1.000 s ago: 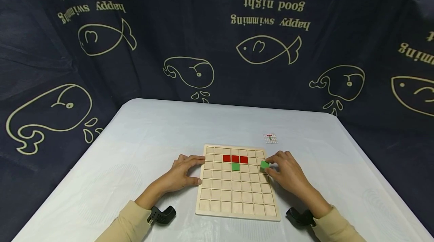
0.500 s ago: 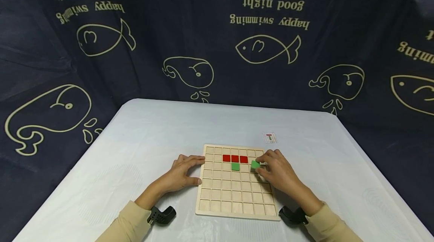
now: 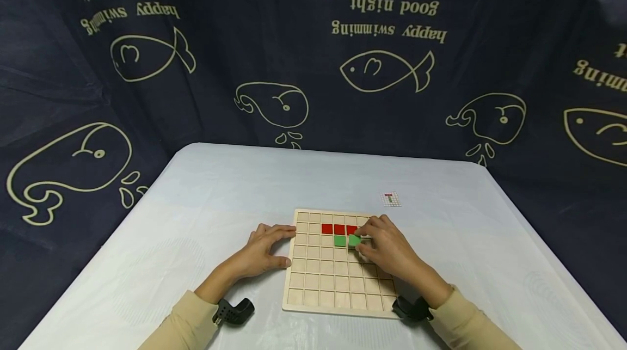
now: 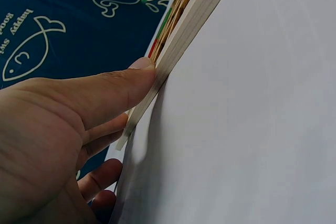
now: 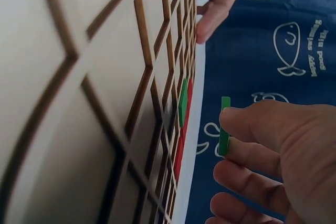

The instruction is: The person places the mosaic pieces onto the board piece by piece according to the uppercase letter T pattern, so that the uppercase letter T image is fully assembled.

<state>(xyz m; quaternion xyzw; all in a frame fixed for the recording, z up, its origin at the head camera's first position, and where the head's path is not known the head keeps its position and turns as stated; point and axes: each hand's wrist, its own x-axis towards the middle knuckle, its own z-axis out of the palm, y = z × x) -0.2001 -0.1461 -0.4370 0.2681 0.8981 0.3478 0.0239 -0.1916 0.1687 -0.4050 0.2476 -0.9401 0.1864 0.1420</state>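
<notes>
A wooden grid board (image 3: 320, 283) lies on the table. Three red square tiles (image 3: 339, 229) sit side by side in its second row from the far edge, and a green tile (image 3: 340, 241) sits just below the middle one. My right hand (image 3: 392, 249) pinches another green square tile (image 5: 224, 127) between thumb and fingers, held above the board to the right of the placed green one. My left hand (image 3: 259, 252) rests at the board's left edge, thumb and fingers spread apart; in the left wrist view its thumb (image 4: 123, 85) touches the wooden side.
A small printed card (image 3: 391, 199) with a red and green T pattern lies beyond the board's far right corner. A white cloth covers the table (image 3: 220, 186). Behind it hangs a dark blue curtain (image 3: 313, 40) with fish and whale drawings.
My right hand has moved left with the green tile, from the board's right edge to beside the placed green tile. The left hand stays where it was.
</notes>
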